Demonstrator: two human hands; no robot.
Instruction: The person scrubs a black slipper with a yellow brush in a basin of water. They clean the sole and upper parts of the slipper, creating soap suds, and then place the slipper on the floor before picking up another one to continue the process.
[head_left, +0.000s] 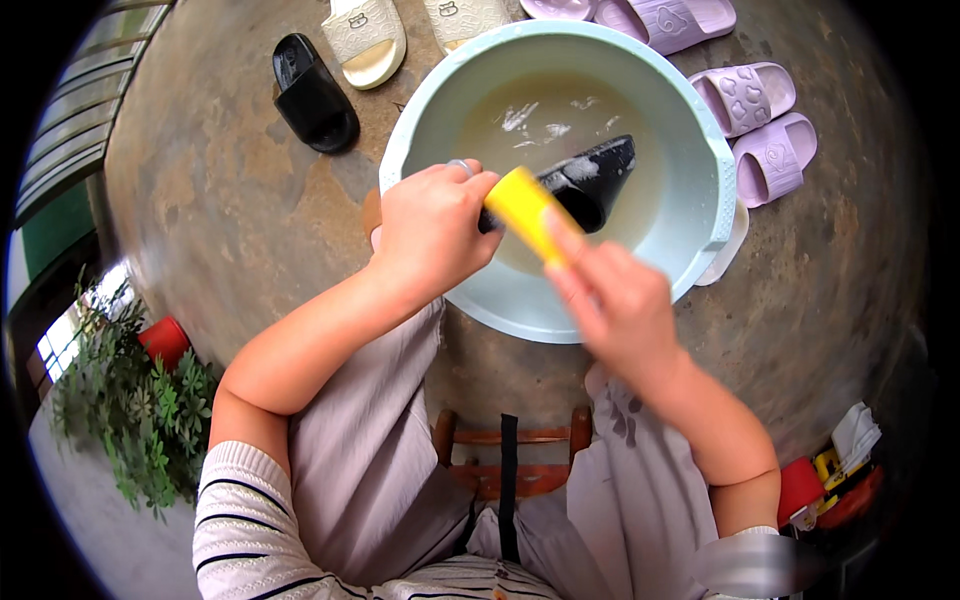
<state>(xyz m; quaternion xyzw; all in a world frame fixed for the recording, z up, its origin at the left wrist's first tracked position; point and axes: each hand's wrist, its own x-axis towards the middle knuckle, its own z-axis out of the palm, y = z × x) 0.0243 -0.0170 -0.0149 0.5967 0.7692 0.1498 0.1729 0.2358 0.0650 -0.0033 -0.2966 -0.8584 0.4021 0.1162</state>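
**Stone floor, basin of cloudy water**

Over the worn floor (230, 200), the left hand (432, 232) is clenched around a black slipper (590, 180) above the pale basin (700, 150). The right hand (610, 295) pinches a yellow sponge (525, 208) against it. Lilac slippers (755, 125) lie beside the basin.

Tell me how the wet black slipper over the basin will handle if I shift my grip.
The black slipper looks wet and sudsy, so probably slippery. Its moulded shape suggests it's fairly stiff and light. The left hand grips one end; it may pivot toward the basin.
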